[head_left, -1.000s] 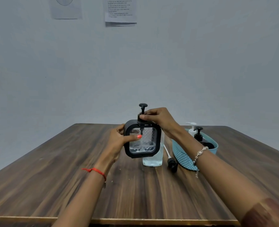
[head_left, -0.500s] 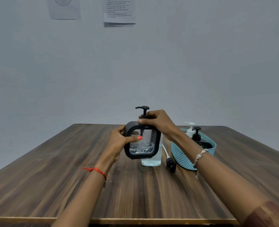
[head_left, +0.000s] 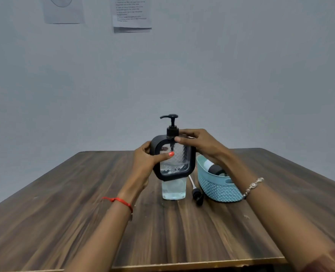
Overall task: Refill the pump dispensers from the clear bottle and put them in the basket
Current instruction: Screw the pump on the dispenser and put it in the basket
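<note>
Gripping the square black-framed glass pump dispenser [head_left: 173,161] upright above the brown wooden worktop [head_left: 80,216] in the curled left hand [head_left: 147,160], pinching its black pump collar [head_left: 172,132] with the right hand [head_left: 200,144], ideally twisting squarely until snug.

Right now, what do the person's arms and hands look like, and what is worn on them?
Both forearms are bare. The left hand has an orange-red painted thumbnail and a thin red thread tied around its wrist. The right hand has a silver chain bracelet with small beads at its wrist. A reddish-brown sleeve shows on the right upper arm, at the picture's corner.
</note>
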`<state>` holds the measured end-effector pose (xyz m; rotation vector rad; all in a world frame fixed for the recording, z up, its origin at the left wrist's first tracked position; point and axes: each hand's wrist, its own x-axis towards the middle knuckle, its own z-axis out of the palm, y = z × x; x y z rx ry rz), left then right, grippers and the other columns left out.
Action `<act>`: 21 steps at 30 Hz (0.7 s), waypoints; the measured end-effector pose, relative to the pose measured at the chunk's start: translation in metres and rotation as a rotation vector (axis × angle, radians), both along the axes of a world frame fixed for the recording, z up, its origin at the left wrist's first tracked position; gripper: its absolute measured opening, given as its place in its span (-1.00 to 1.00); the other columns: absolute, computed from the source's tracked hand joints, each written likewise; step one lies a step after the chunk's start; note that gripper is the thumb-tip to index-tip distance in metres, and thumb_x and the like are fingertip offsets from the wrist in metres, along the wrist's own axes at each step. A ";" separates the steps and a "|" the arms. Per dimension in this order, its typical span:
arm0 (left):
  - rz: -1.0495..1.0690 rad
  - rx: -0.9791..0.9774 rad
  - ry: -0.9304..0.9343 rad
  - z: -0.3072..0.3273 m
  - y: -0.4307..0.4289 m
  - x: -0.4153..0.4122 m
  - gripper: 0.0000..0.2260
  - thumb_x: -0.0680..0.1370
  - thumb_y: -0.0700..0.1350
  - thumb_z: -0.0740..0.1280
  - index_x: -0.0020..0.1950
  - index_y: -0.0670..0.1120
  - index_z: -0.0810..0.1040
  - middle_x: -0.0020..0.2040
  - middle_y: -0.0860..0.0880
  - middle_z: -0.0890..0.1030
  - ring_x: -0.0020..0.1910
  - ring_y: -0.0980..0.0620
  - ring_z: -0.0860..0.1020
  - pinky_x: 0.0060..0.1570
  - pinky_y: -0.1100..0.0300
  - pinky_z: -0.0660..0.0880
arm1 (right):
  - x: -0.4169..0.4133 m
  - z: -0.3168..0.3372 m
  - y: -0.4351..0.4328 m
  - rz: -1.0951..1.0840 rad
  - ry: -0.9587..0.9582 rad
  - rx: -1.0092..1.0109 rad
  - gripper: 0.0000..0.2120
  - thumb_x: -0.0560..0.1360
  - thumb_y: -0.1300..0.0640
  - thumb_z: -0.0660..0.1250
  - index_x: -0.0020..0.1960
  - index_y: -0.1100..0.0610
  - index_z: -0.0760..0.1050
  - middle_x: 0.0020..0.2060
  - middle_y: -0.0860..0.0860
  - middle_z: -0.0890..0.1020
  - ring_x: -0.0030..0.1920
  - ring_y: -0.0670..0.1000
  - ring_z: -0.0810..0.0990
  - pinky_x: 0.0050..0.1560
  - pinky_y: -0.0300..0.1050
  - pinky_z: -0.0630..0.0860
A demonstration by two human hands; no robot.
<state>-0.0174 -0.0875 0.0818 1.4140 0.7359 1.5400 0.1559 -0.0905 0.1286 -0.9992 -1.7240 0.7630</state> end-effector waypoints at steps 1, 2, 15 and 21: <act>0.002 0.009 0.000 0.005 0.000 0.005 -0.63 0.28 -0.37 0.52 0.05 -0.20 0.58 -0.12 -0.07 0.68 -0.18 0.03 0.66 -0.18 0.17 0.60 | 0.011 0.001 -0.001 0.001 -0.009 -0.029 -0.63 0.38 0.04 0.44 0.18 0.00 0.54 0.10 0.00 0.64 0.13 0.01 0.59 0.19 0.05 0.49; 0.002 0.023 0.008 0.009 0.001 0.011 -0.63 0.27 -0.37 0.52 0.04 -0.19 0.58 -0.13 -0.06 0.68 -0.19 0.04 0.66 -0.18 0.17 0.60 | 0.023 0.003 -0.002 0.002 -0.020 -0.056 -0.61 0.42 0.07 0.41 0.23 0.00 0.51 0.12 -0.01 0.62 0.15 0.01 0.57 0.18 0.05 0.50; 0.100 0.309 0.125 0.057 0.024 0.107 -0.62 0.36 -0.23 0.51 0.15 -0.12 0.54 -0.03 0.03 0.63 -0.17 0.33 0.56 -0.15 0.48 0.48 | 0.123 0.052 0.003 -0.095 0.106 -0.007 -0.53 0.42 0.36 0.36 0.31 0.23 0.42 0.18 0.14 0.57 0.17 0.13 0.56 0.14 0.17 0.52; 0.149 0.332 0.183 0.066 0.064 0.144 -0.58 0.47 -0.28 0.39 0.30 -0.18 0.40 0.19 -0.11 0.56 0.14 0.00 0.52 0.18 0.14 0.47 | 0.139 0.055 0.036 -0.134 0.220 0.076 -0.51 0.39 0.45 0.35 0.29 0.21 0.42 0.13 0.12 0.56 0.06 0.05 0.59 0.08 0.01 0.59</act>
